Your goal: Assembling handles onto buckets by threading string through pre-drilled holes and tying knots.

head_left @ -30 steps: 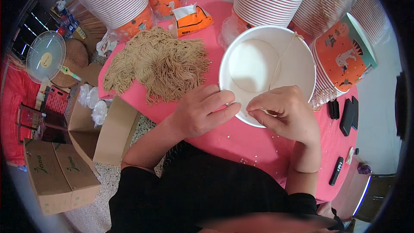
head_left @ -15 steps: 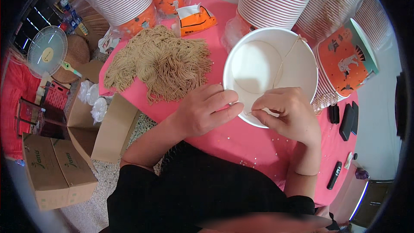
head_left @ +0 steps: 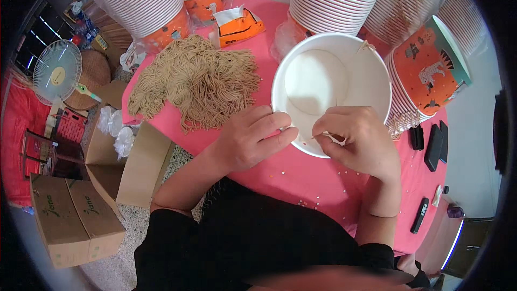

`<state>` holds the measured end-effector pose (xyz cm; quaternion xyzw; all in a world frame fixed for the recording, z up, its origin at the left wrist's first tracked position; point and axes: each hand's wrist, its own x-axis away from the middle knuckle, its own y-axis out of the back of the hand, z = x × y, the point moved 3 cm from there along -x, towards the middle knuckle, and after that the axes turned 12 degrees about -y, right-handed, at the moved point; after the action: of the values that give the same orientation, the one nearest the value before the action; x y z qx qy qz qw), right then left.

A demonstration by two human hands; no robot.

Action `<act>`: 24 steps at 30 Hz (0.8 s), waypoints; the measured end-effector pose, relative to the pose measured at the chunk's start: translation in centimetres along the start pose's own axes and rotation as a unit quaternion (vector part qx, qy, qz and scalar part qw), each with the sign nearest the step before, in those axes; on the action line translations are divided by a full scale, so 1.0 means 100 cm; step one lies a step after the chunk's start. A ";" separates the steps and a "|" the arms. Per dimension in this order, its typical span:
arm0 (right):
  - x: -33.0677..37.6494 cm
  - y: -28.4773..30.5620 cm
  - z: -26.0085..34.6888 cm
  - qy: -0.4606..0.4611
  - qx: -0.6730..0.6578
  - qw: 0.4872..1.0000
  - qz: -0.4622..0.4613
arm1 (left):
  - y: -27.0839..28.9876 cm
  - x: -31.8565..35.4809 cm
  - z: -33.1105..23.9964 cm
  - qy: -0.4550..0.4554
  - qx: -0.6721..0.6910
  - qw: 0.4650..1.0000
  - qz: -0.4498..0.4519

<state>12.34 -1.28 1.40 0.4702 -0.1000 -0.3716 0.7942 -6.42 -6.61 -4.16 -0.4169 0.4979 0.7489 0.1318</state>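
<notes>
A white paper bucket (head_left: 369, 78) is tilted with its mouth facing me. My left hand (head_left: 245, 137) is closed on its near left rim, thumb and fingers pinching the edge. Over the bucket's near inside wall, my right hand (head_left: 358, 143) has thumb and forefinger pressed together on the end of a thin tan cord. A short piece of cord (head_left: 367, 47) sticks out at the far right rim; most of its run is hidden or too faint to follow. Left of the bucket lies a heap of tan cords (head_left: 199, 81).
Stacks of paper buckets (head_left: 334, 0) stand at the back, with orange printed buckets (head_left: 425, 73) on the right. An orange packet (head_left: 239, 26) lies behind the cords. Phones (head_left: 433, 147) lie at the right edge. Cardboard boxes (head_left: 75, 221) and a fan (head_left: 57, 73) are at left.
The cord that slanted down inside the bucket from the far rim no longer shows along that line. My hands hold nearly the same pose; the whole view has shifted slightly.
</notes>
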 end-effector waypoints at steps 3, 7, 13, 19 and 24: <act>-0.001 0.000 -0.006 0.000 -0.036 0.998 -0.054 | -0.007 0.006 0.007 0.025 0.013 0.999 0.036; -0.006 -0.006 -0.009 0.030 0.023 0.999 -0.024 | -0.014 0.014 0.013 0.081 0.036 0.996 0.028; -0.011 -0.009 -0.016 -0.042 -0.114 0.991 -0.061 | -0.005 -0.004 0.016 0.160 0.105 0.981 0.037; -0.011 -0.003 -0.024 -0.082 -0.214 0.969 -0.090 | -0.005 -0.011 0.024 0.238 0.182 0.954 -0.011; -0.011 0.000 -0.022 -0.070 -0.204 0.969 -0.121 | -0.002 -0.018 0.034 0.303 0.246 0.917 -0.083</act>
<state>12.68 0.95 0.39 0.2795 -0.0202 -0.5096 0.8135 -6.82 -3.25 -2.36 -0.6184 0.6458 0.4271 0.1347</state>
